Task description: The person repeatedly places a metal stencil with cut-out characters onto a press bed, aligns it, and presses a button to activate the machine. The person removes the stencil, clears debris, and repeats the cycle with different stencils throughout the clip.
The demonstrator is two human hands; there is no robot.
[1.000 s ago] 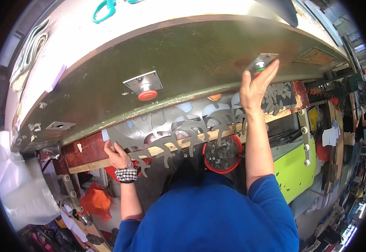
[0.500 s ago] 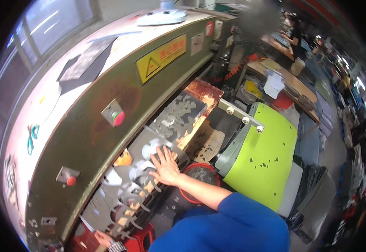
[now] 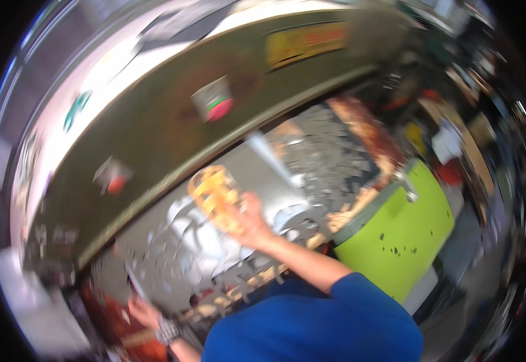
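Observation:
My right hand (image 3: 250, 224) is closed on the near end of an orange-yellow cutting die (image 3: 213, 192), a rounded frame with openings, over the grey sheet. Motion blurs its outline, and I cannot tell whether it touches the sheet. The grey sheet (image 3: 154, 256) lies on the press bed, with cut-outs and ragged strips along its near edge. Pale loose pieces (image 3: 199, 238) lie beside the die. At the sheet's left end my left hand (image 3: 145, 312) pinches its edge, with the fingertips smeared.
Behind the sheet runs the green press beam (image 3: 160, 139), with a pink-red button (image 3: 219, 110) and a smaller red button (image 3: 116, 184). Grey scraps (image 3: 329, 154) cover the board at the right. A lime-green sheet (image 3: 396, 235) hangs over a support at the right.
My right hand has left the grey cut pieces at the near edge and taken hold of the orange die. The view has swung, shifting the scene; my left hand stays at the sheet's left end.

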